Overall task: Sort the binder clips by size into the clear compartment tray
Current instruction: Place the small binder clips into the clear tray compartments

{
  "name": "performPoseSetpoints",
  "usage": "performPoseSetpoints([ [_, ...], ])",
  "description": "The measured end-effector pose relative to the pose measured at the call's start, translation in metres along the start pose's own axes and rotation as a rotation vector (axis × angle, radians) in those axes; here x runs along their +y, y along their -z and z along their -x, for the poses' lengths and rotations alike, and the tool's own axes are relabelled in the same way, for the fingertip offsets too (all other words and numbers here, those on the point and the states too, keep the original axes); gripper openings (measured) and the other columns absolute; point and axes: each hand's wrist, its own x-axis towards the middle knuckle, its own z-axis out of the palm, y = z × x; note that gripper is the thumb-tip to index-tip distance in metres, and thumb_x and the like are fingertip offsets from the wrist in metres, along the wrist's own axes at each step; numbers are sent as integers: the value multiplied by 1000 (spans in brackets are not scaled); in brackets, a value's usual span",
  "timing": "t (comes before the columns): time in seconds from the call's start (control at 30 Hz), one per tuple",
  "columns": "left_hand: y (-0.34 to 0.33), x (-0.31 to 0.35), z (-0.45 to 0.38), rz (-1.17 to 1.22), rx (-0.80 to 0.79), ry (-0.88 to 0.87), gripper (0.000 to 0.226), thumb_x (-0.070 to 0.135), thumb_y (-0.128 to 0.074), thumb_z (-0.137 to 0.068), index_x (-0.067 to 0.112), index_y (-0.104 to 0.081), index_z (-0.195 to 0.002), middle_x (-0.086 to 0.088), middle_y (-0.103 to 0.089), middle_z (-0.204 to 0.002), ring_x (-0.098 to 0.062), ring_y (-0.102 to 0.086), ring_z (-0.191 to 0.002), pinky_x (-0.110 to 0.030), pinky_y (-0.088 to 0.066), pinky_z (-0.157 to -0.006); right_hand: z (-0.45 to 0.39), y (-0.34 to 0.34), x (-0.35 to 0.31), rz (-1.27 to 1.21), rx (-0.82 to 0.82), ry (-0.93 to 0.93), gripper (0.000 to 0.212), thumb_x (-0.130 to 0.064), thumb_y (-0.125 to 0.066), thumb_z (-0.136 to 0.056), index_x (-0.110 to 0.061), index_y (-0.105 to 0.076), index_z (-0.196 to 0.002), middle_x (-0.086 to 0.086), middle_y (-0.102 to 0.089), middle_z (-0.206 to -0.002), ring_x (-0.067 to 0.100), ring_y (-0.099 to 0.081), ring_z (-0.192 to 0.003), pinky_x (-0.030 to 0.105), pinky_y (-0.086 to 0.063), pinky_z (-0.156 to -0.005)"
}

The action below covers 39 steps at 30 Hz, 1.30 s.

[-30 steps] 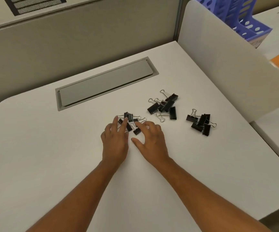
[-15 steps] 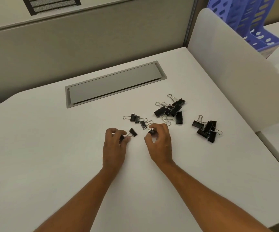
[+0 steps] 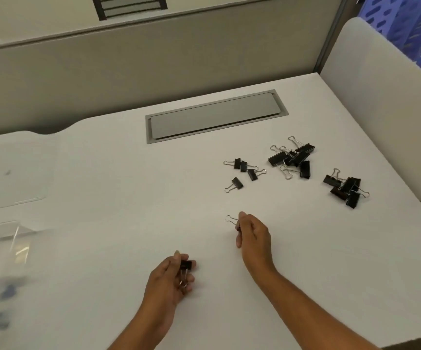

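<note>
Head view: the left hand (image 3: 170,275) has its fingers curled round a small black binder clip (image 3: 186,265), black body up by the fingertips and the wire handles pointing back down toward the palm, so its long axis runs roughly away from the person. The right hand (image 3: 253,233) pinches a second small clip (image 3: 232,221) at thumb and fingertips; its wire loop sticks out to the left, and the black body is mostly hidden behind the fingers.

On the white bench (image 3: 128,198) beyond the hands lie four loose small clips (image 3: 243,170), their handles pointing mostly left or right. To their right is a pile of larger clips (image 3: 292,157), tangled at mixed angles, and further right another heap of clips (image 3: 344,188). A grey cable hatch (image 3: 215,116) is set into the bench behind them. At the left edge a clear tray (image 3: 9,238) shows, blurred, well apart from both hands; its compartments cannot be made out.

Half a second ago both hands sat close together at the small clips; now they are drawn back toward the person and spread apart, each carrying one clip, and the tray has come into sight.
</note>
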Motion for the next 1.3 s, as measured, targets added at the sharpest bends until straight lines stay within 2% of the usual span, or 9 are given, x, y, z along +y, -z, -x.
performPoseSetpoints([
  [0.23,63,36,14,-8,-117,-104,25,20,-67,-100,0,-70,-115,-18,-75,-110,-30,-72,-89,-46,-61,-91,77,-89,-9,-110,-308,-162,14,-24,-63,-105,-13,-70,-101,3,-71,-77,14,-64,-66,28,-51,-60],
  [0.4,139,67,37,30,-123,-213,20,19,-73,-96,2,-72,-107,-15,-76,-105,-29,-74,-92,-43,-62,-89,129,-160,-23,-176,-376,-208,16,-20,-64,-104,-6,-71,-105,9,-71,-84,22,-69,-76,35,-56,-68],
  [0.5,197,79,54,-43,-29,-299,11,24,-76,-94,14,-76,-97,-5,-78,-100,-18,-72,-91,-34,-61,-83,155,-206,-33,-130,-424,-204,12,-14,-66,-103,-5,-73,-103,10,-71,-85,25,-70,-77,37,-58,-71],
  [0.63,286,96,67,-189,270,-488,13,34,-84,-85,27,-75,-90,15,-76,-93,-5,-68,-87,-22,-51,-79,181,-272,-41,7,-479,-140,10,-9,-69,-99,-12,-77,-94,14,-74,-91,28,-73,-78,38,-59,-70],
  [0.9,448,153,40,-297,766,-696,21,37,-86,-84,36,-71,-99,10,-70,-99,-5,-63,-96,-18,-46,-72,233,-379,-58,220,-656,54,25,-7,-81,-88,-25,-73,-104,3,-76,-87,14,-67,-71,23,-55,-63],
  [1.0,478,180,10,-422,823,-735,20,30,-86,-85,29,-72,-100,16,-62,-91,-11,-59,-99,-28,-48,-85,240,-406,-68,225,-706,89,25,-6,-83,-87,-22,-72,-104,2,-78,-90,14,-69,-74,24,-55,-63],
  [1.1,497,202,-16,-583,820,-721,20,33,-83,-88,26,-71,-102,25,-47,-83,-15,-53,-103,-37,-37,-95,240,-428,-81,247,-751,162,22,-8,-82,-89,-23,-75,-103,0,-78,-92,15,-74,-82,26,-56,-71],
  [1.2,510,204,-35,-686,814,-611,19,35,-80,-90,27,-72,-105,11,-50,-88,-21,-50,-114,-36,-35,-95,234,-449,-92,304,-781,257,20,-15,-78,-94,-31,-78,-106,-6,-79,-96,13,-75,-90,31,-60,-78],
  [1.3,517,187,-43,-749,851,-579,19,36,-80,-90,27,-74,-106,2,-62,-103,-22,-48,-124,-38,-33,-97,225,-474,-102,370,-804,331,22,-22,-73,-98,-40,-77,-111,-18,-76,-106,10,-72,-101,45,-65,-78],
])
